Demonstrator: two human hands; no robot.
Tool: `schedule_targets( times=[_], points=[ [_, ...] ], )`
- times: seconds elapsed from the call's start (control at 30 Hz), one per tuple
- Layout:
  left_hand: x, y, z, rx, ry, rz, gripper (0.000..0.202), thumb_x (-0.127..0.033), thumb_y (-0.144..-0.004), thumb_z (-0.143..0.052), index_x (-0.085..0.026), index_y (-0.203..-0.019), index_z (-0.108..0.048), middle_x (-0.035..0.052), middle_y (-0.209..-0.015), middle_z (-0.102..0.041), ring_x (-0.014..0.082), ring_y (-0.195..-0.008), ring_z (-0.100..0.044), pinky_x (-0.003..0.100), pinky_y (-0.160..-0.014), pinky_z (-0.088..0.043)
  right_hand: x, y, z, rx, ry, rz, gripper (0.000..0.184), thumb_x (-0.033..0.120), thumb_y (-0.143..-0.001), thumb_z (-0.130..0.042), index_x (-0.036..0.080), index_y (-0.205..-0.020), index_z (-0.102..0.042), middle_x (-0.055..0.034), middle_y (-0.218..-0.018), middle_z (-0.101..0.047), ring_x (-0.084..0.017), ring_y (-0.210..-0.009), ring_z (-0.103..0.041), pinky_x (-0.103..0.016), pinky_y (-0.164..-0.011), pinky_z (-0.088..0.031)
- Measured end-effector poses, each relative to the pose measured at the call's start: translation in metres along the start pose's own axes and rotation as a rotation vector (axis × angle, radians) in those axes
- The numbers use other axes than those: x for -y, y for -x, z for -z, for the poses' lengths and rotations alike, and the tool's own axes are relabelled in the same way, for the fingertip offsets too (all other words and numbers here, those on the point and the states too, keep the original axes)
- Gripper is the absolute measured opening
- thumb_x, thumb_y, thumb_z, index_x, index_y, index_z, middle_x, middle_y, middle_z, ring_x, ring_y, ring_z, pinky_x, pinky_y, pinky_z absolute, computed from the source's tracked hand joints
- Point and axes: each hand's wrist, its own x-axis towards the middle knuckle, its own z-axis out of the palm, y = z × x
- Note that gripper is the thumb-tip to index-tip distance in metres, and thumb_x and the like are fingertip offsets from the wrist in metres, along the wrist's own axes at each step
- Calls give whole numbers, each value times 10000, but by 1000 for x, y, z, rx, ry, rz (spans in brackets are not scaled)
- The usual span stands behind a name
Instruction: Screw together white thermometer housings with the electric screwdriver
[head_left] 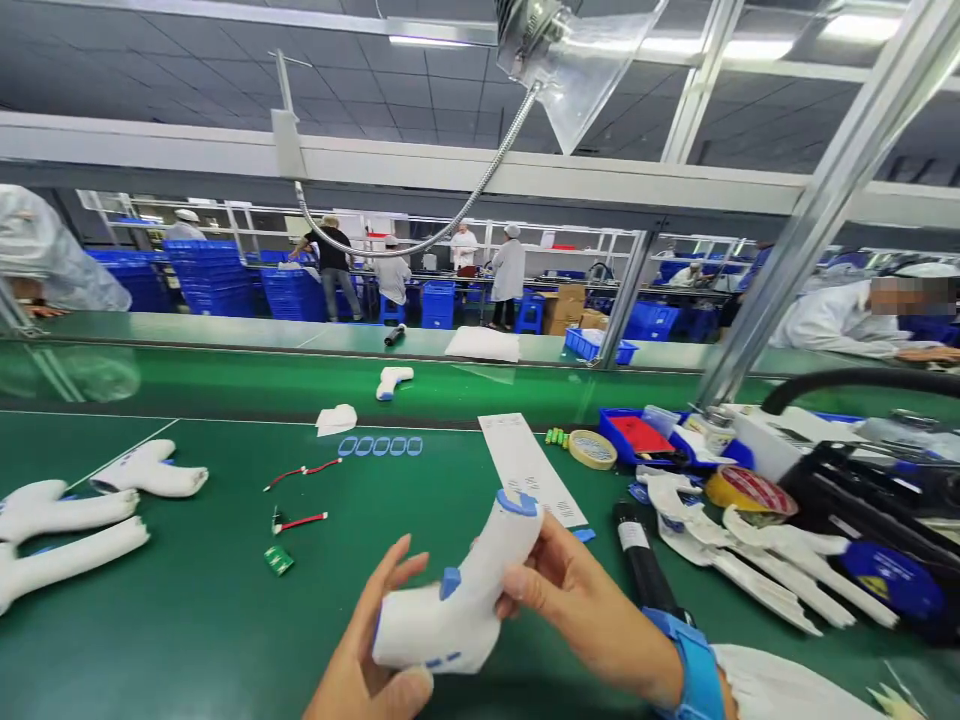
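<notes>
Two grips close on one white plastic forehead-thermometer shell (457, 600), held above the green desk (150, 650): the left hand (352, 650) cradles its lower body, the right hand (570, 590), wearing a blue wristband (697, 670), pinches its neck. Red-wired leads (304, 470) and a green circuit board (278, 560) lie nearby.

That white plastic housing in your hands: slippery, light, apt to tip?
The white plastic housing looks stiff and probably light, likely a hollow moulded shell. Its smooth surface may slip slightly. Its bent shape would likely lie on its side, like the similar housings on the mat.
</notes>
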Motion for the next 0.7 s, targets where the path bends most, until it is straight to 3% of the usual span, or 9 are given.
schedule_targets(
  times=[0.07,0.13,0.23,0.33,0.5,0.6,0.7],
  points=[
    [4,-7,-9,-35,124,181,689,-648,-661,-642,-230,-1193,-511,82,-1049,-638,230,-883,-619,293,-759,-516,-1,2,0,-37,18,35,354,380,-780,-690,194,-1022,-511,-19,-911,-577,-120,-772,-537,-249,-686,-481],
    [2,-15,-10,-47,121,230,526,-588,-669,-675,-206,-1022,-590,32,-898,-644,175,-778,-581,228,-704,-477,0,3,3,-43,64,32,330,375,-792,-678,205,-1027,-520,-21,-934,-574,-137,-818,-533,-279,-736,-476],
    [-2,-26,2,-7,77,228,422,-536,-694,-679,-229,-973,-601,1,-898,-624,150,-782,-543,191,-697,-440,8,9,16,-2,177,-12,312,380,-813,-653,222,-1056,-539,-18,-934,-571,-148,-836,-532,-291,-759,-451],
    [-4,-35,15,130,-19,273,390,-510,-713,-670,-242,-987,-595,1,-918,-613,154,-777,-534,197,-693,-434,16,19,32,26,212,-58,398,444,-828,-613,234,-1154,-520,-20,-893,-583,-147,-795,-544,-291,-736,-436],
    [-6,-46,5,227,0,322,401,-556,-733,-622,-223,-951,-569,-14,-791,-572,144,-696,-483,192,-624,-399,15,31,48,79,-23,-208,601,589,-833,-515,191,-1276,-430,-89,-897,-644,-175,-768,-623,-300,-691,-447],
    [-7,-51,-6,290,0,354,417,-584,-743,-594,-210,-926,-572,-12,-764,-560,140,-687,-468,189,-612,-392,9,33,56,99,-189,-277,612,600,-836,-493,164,-1263,-452,-113,-872,-662,-186,-749,-647,-288,-677,-461],
    [-4,-55,-8,283,0,368,394,-572,-747,-598,-217,-917,-592,-14,-755,-576,132,-664,-478,186,-592,-400,7,34,64,136,-319,-301,598,591,-842,-483,184,-1277,-447,-103,-898,-665,-182,-777,-655,-260,-670,-476]
  ],
)
